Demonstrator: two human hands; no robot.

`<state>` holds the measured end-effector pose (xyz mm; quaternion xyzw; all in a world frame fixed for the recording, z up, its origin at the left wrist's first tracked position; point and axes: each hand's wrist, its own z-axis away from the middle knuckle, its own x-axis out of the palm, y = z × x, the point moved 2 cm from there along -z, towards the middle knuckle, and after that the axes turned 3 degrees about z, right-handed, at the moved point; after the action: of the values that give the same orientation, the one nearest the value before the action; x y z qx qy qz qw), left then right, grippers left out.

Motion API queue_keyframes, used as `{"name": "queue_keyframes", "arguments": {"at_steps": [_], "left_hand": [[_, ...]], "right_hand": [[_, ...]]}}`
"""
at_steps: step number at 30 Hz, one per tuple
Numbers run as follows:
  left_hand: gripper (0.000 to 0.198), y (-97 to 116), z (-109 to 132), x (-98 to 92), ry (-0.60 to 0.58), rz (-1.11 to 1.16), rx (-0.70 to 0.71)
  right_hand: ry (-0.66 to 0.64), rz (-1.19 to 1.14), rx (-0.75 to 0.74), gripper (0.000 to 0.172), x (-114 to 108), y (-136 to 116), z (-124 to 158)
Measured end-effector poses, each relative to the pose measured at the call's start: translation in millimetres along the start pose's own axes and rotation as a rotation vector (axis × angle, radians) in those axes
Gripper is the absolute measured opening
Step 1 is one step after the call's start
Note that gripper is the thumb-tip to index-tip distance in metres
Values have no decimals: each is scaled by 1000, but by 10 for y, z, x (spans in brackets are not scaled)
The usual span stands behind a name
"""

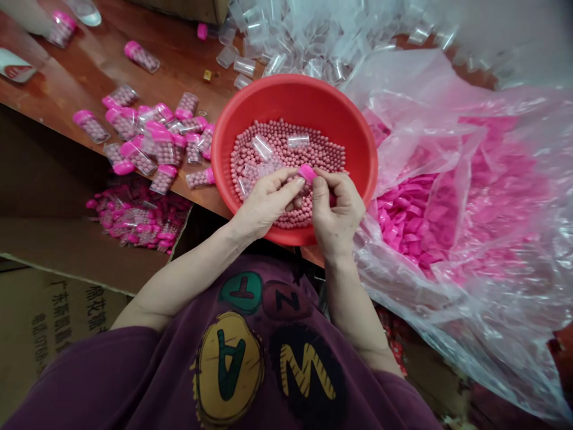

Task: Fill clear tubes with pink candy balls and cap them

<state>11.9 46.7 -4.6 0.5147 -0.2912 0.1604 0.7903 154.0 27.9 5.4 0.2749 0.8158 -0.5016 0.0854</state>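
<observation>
- The right hand [336,210] pinches a magenta plastic cap [307,174] between thumb and fingertips, low over the basin, where the beads lie within easy reach.
- The left hand [268,203] has its fingers pressed together, their tips reaching the cap from the left; whether it grips anything there is hidden.
- A round red plastic basin [295,98] sits at the edge of the tabletop, squarely before the body, so both hands can work over it. It holds smooth, matt pink beads [286,149] and a few clear plastic tubes [262,147].
- At left of the frame, bead-filled capped tubes [163,146] lie scattered on the glossy reddish wood tabletop [179,60].
- At right of the frame, a crinkled clear plastic bag [430,310] spills loose pink caps [405,221] beside the basin.
</observation>
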Motion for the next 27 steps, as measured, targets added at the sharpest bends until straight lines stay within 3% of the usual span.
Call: {"name": "queue_keyframes", "arguments": {"at_steps": [5, 9, 12, 17, 22, 27], "left_hand": [[6, 1, -10, 1, 2, -31, 28], [5, 4, -5, -22, 56, -23, 69], [6, 5, -10, -31, 37, -32, 50], [14, -12, 3, -29, -11, -107, 63], [13, 14, 42, -20, -9, -291, 189], [8, 19, 23, -29, -73, -180, 106]], "right_hand": [[-24, -86, 180, 18, 70, 43, -6], [6, 67, 44, 19, 93, -47, -16], [-96, 122, -99, 18, 7, -56, -70], [-266, 126, -174, 14, -180, 18, -153], [-328, 138, -187, 18, -250, 69, -124], [-334, -18, -72, 26, -365, 168, -55]]}}
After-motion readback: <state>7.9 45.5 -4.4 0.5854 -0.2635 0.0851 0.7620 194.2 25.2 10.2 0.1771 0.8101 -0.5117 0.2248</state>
